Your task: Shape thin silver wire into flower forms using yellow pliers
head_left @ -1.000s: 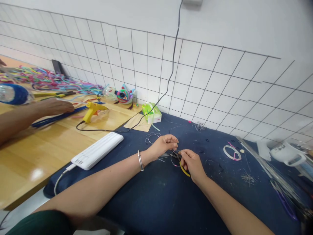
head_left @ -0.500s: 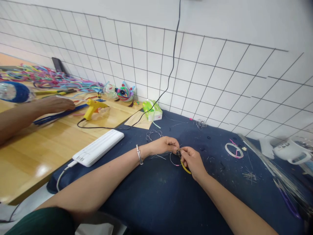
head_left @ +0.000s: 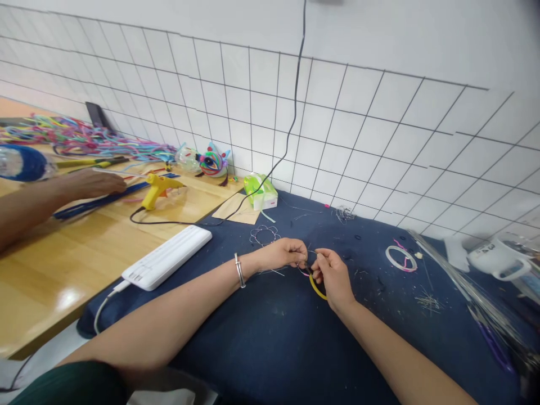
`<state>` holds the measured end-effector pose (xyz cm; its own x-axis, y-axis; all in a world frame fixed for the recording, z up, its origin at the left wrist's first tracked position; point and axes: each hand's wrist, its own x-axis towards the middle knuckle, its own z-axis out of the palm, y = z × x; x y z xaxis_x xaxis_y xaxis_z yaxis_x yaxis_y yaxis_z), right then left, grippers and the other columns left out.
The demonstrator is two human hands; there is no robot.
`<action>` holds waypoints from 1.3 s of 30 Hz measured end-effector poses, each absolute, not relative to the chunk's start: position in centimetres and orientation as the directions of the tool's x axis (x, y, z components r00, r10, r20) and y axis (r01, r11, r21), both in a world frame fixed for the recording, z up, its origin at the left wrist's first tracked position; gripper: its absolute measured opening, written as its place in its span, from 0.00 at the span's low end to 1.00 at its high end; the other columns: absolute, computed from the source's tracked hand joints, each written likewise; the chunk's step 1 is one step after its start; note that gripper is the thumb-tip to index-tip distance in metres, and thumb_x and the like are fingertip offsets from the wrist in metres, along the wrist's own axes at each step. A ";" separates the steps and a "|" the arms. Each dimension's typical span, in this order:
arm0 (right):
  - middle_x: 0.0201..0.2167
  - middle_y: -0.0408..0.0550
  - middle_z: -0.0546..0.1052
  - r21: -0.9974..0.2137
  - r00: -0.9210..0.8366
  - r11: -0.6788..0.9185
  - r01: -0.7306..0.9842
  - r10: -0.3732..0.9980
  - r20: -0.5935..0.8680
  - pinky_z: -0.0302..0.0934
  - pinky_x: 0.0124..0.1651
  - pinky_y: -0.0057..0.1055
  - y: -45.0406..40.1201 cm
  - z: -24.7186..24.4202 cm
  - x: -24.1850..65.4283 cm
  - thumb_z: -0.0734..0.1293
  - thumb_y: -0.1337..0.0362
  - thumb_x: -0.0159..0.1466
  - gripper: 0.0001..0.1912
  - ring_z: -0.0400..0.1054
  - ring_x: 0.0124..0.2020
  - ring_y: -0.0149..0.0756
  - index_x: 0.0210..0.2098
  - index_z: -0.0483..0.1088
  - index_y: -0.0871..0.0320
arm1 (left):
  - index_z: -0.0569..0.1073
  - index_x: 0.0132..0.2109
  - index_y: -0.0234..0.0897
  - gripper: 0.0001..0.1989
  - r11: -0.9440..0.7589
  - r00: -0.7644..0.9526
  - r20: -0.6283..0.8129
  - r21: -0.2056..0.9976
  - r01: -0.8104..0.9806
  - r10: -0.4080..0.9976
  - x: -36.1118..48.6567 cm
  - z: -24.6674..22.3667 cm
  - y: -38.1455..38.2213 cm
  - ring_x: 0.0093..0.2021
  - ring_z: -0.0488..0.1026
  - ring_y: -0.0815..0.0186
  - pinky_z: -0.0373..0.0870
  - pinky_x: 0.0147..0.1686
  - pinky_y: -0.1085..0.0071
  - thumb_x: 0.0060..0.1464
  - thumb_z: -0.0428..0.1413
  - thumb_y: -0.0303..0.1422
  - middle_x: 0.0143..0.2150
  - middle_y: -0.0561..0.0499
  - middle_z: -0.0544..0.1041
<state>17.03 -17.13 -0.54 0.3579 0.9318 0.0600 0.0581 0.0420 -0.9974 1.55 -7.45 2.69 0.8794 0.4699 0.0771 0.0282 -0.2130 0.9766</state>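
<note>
My left hand (head_left: pixel 289 253) is closed, its thumb and forefinger pinching a thin metal wire (head_left: pixel 311 251). Facing it, my right hand (head_left: pixel 336 279) pinches the same wire between thumb and fingertip. Yellow-handled pliers (head_left: pixel 317 288) are tucked in the right hand; their jaws are mostly hidden by the fingers. A small wire loop with a pink part shows just below the hands, partly covered. Loose straight wires (head_left: pixel 276 272) lie under my left wrist. Behind that wrist rests a flower-shaped wire piece (head_left: pixel 252 234).
A white power bank (head_left: pixel 169 256) lies left, near a yellow glue gun (head_left: pixel 157 190) and a co-worker's hand (head_left: pixel 95 183). A tissue pack (head_left: pixel 264 194) stands by the wall grid. To the right are a white ring coil (head_left: pixel 400 259), wire scraps (head_left: pixel 429 302) and a white mug (head_left: pixel 498 260).
My right fingertips have moved off the pliers' jaws onto the wire, with a short stretch now visible between my hands. The pliers have turned lower into my right hand.
</note>
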 end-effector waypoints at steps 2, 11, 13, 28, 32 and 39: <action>0.24 0.41 0.69 -0.997 0.375 0.076 0.031 0.923 0.082 0.58 0.22 0.24 -17.2 -0.4 16.9 0.61 0.52 0.58 0.19 0.63 0.21 0.26 0.43 0.63 0.58 | 0.69 0.35 0.33 0.07 -0.207 0.866 0.086 0.978 0.021 0.493 1.7 2.6 -7.6 0.32 0.71 0.68 0.65 0.33 0.73 0.52 0.51 0.33 0.31 0.48 0.74; 0.29 0.45 0.72 -0.992 0.374 0.127 0.004 0.920 0.119 0.60 0.28 0.27 -18.0 0.5 16.3 0.61 0.53 0.58 0.19 0.65 0.27 0.30 0.45 0.63 0.57 | 0.70 0.33 0.33 0.07 -0.219 0.809 0.126 0.976 0.004 0.575 1.9 2.2 -7.7 0.31 0.70 0.70 0.65 0.32 0.73 0.51 0.52 0.33 0.31 0.49 0.73; 0.28 0.44 0.72 -0.992 0.369 0.121 0.031 0.921 0.124 0.59 0.28 0.26 -18.1 0.6 16.4 0.62 0.54 0.58 0.19 0.65 0.27 0.30 0.45 0.64 0.57 | 0.69 0.33 0.33 0.07 -0.230 0.783 0.134 0.973 0.012 0.608 1.9 2.2 -7.6 0.31 0.69 0.70 0.65 0.33 0.74 0.52 0.53 0.34 0.31 0.48 0.73; 0.30 0.46 0.73 -0.970 0.275 0.050 0.239 0.954 0.117 0.58 0.28 0.26 -17.7 0.4 16.6 0.61 0.57 0.56 0.14 0.66 0.29 0.33 0.39 0.67 0.57 | 0.69 0.33 0.33 0.08 -0.259 0.797 0.115 0.964 0.053 0.593 0.9 2.2 -7.6 0.29 0.68 0.70 0.65 0.30 0.74 0.53 0.50 0.35 0.30 0.49 0.72; 0.31 0.44 0.73 -0.962 0.268 0.061 0.267 0.954 0.135 0.59 0.30 0.26 -17.7 0.2 16.6 0.61 0.58 0.57 0.13 0.66 0.30 0.32 0.40 0.67 0.55 | 0.69 0.34 0.33 0.08 -0.237 0.806 0.114 0.971 0.033 0.580 0.6 2.6 -7.5 0.30 0.69 0.70 0.65 0.31 0.74 0.54 0.50 0.35 0.31 0.48 0.73; 0.30 0.44 0.73 -0.966 0.268 0.078 0.247 0.952 0.146 0.58 0.29 0.26 -17.6 -0.1 16.5 0.62 0.58 0.56 0.13 0.65 0.28 0.31 0.40 0.67 0.56 | 0.70 0.35 0.33 0.08 -0.218 0.831 0.140 0.976 -0.023 0.539 0.4 3.0 -7.7 0.34 0.70 0.69 0.65 0.34 0.72 0.54 0.51 0.34 0.32 0.47 0.74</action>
